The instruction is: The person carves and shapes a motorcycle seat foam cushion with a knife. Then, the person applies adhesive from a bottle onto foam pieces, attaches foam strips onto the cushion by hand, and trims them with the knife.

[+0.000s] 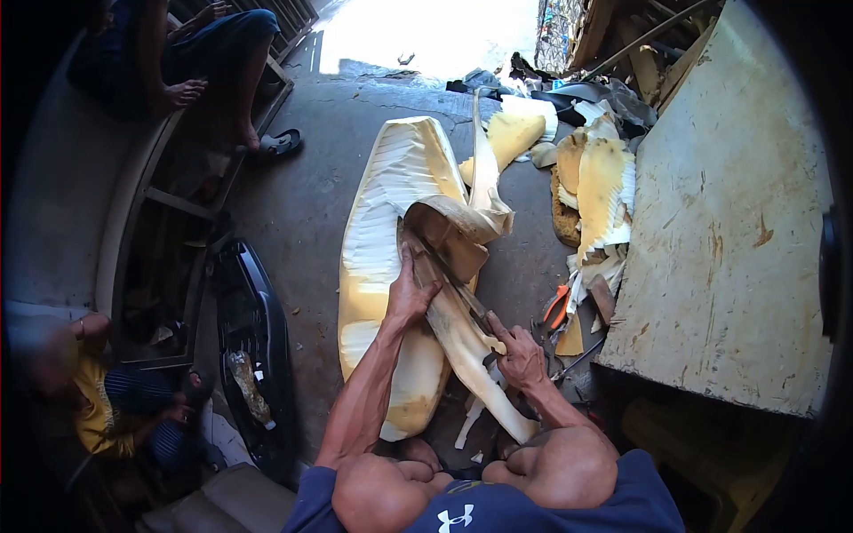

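Observation:
A long cream foam piece (378, 258) with ridged edges lies on the floor in front of me. Over its right side rests a strip of worn, pale covering (462, 342), its upper end folded and curled. My left hand (410, 289) presses on the upper part of this strip, with the thumb spread from the fingers. At the strip's right edge, my right hand (520, 355) is closed around the handle end of a long, thin blade (464, 295), which lies slanted along the strip toward the upper left.
Foam scraps (604, 182) and orange-handled pliers (557, 306) lie right of the foam, beside a large worn board (720, 222). A black seat base (253, 355) is on the left. Two people sit at the left, one in yellow (93, 404), one higher up (213, 53).

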The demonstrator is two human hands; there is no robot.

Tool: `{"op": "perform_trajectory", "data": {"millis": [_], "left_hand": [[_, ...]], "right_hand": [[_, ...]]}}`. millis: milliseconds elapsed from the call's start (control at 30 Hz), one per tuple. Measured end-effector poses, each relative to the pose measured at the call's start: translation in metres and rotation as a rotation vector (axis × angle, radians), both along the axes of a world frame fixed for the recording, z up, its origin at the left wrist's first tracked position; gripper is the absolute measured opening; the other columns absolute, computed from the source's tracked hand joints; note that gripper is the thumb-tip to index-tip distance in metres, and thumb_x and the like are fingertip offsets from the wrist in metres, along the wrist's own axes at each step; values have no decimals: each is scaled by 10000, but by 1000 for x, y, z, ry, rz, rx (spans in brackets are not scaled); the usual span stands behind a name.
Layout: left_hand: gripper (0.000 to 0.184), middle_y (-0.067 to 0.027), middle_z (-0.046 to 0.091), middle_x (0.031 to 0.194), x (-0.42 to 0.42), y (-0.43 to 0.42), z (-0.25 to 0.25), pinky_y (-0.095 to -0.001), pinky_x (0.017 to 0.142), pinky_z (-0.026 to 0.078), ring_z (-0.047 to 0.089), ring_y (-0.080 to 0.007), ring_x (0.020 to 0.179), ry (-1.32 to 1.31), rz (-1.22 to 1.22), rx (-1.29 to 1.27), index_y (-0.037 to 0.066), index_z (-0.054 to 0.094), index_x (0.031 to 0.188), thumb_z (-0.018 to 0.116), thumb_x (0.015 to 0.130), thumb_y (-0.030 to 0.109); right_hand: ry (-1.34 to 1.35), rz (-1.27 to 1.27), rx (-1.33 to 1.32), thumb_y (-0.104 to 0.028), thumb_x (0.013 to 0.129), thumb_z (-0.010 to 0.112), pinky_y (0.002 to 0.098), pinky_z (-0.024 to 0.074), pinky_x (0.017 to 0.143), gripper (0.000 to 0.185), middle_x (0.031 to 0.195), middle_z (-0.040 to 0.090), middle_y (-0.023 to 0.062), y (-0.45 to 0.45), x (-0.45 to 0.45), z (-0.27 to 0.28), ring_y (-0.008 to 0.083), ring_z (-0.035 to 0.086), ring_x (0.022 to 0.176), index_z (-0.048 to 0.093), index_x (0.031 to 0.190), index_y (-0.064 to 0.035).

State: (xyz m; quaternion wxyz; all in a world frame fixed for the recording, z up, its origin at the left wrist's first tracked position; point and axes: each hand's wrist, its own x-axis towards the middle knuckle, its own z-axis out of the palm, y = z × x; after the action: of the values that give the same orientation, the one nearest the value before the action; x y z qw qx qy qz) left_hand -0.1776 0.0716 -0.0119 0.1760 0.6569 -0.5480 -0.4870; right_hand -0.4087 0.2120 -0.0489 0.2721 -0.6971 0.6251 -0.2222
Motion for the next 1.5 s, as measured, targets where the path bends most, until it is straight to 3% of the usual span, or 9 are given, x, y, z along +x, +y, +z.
{"op": "perform_trajectory", "data": {"millis": [333, 500, 667, 800, 933, 1100, 1333, 1433, 1500], "left_hand": [[979, -236, 250, 1634, 21, 60, 50, -361, 1231, 213, 257, -283, 1514, 252, 13, -336, -18, 157, 1598, 776, 856, 142], [866, -192, 388, 1565, 59, -11, 139, -364, 1207, 277, 379, -273, 1443, 237, 48, -553, 8, 320, 1558, 798, 851, 154], [896, -238, 480, 1505, 54, -153, 111, -362, 1171, 355, 473, -322, 1392, 83, -147, -569, 46, 348, 1555, 832, 828, 249], [923, -260, 476, 1476, 29, -159, 58, -408, 1134, 403, 498, -385, 1352, -273, -10, -515, 85, 311, 1575, 802, 844, 361], [717, -222, 496, 1427, 44, -58, 53, -430, 1027, 513, 517, -341, 1330, -97, 144, -522, 81, 396, 1524, 724, 905, 239], [461, -197, 543, 1326, 158, 85, 27, -395, 952, 549, 588, -305, 1212, -252, 594, -546, 5, 542, 1374, 631, 932, 101], [206, -58, 705, 995, 279, 200, 35, -269, 803, 508, 657, -133, 867, -241, 973, -549, 11, 698, 1119, 601, 948, 72], [335, -109, 661, 1101, 308, 211, 26, -346, 855, 513, 655, -214, 976, -449, 995, -482, 40, 647, 1230, 683, 912, 141], [591, -164, 578, 1254, 330, 214, 6, -454, 943, 490, 595, -337, 1145, -1094, 908, -400, 82, 544, 1367, 771, 852, 267]], "right_hand": [[-30, -31, 50, -72, 860, 544, 490, 545, 760, 704, 905, 599, 149, -34, 7, 19, 354, 637, 839, 450, 1528, -276], [-155, -603, -504, -311, 1045, 543, 441, 496, 725, 478, 1045, 653, 185, -30, -36, -17, 337, 657, 859, 501, 1491, -145], [86, -603, 116, -152, 956, 605, 483, 484, 878, 613, 1008, 603, 250, -6, -58, -4, 400, 614, 940, 427, 1543, -153], [461, -506, -376, -70, 824, 651, 513, 467, 806, 676, 1094, 550, 222, 11, -72, -37, 406, 571, 975, 497, 1481, -111], [-313, -622, 302, -175, 899, 700, 447, 445, 967, 565, 1237, 541, 227, 15, -52, 27, 386, 565, 1070, 515, 1418, -52], [-309, -440, 142, -196, 971, 547, 410, 433, 976, 399, 1179, 532, 237, 9, -43, 28, 346, 555, 1069, 457, 1254, 71], [0, 410, -20, 23, 925, 573, 377, 493, 763, 374, 956, 599, 145, -44, 33, 147, 293, 603, 835, 674, 1266, -93], [46, 618, 12, 45, 882, 599, 409, 549, 732, 406, 889, 675, 132, -62, 81, 173, 307, 687, 804, 725, 1219, -142], [43, 697, -72, 48, 874, 602, 401, 561, 726, 394, 875, 678, 130, -71, 107, 180, 306, 694, 792, 742, 1187, -145]]}}
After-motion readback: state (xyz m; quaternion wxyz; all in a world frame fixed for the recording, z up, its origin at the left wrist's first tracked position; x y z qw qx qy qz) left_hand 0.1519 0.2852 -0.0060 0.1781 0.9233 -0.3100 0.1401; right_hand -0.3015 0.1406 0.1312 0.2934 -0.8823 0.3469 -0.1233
